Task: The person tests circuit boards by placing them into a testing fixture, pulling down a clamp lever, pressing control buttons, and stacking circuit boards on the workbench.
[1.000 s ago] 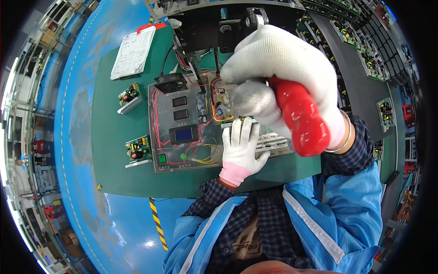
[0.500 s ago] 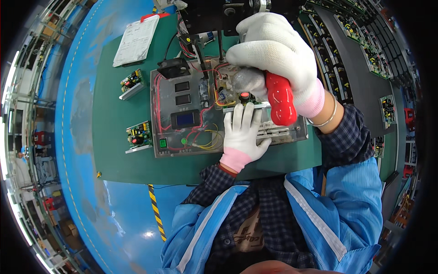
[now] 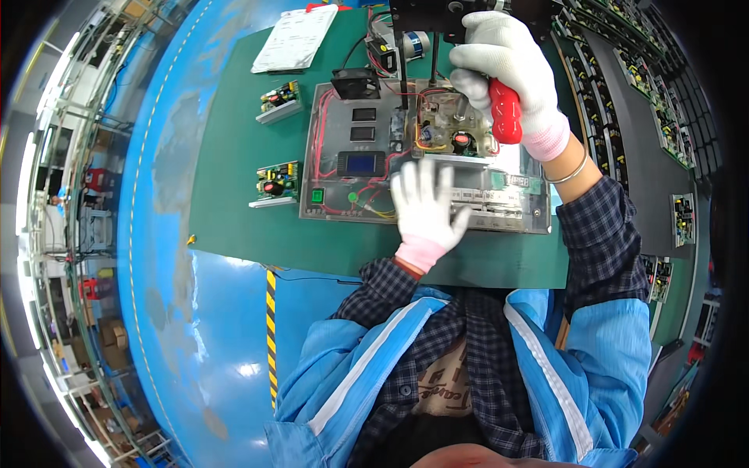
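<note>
My gloved right hand is closed around a red lever handle of a dark upright press-like fixture. Below it lies a clear-topped test box with a small blue display, a green switch and red and yellow wires. A circuit board with a red-topped part sits in the box's right half, under a clear plate. My gloved left hand is open, fingers spread, over the front edge of the box; whether it touches is unclear.
Two circuit boards stand on the green table left of the box. Papers lie at the back left. A black fan sits on the box's far edge. Racks of boards line the right side.
My right hand and the red handle now appear farther away and higher in view. My left hand has drawn back from the circuit board, its fingers spreading. The whole view has shifted.
</note>
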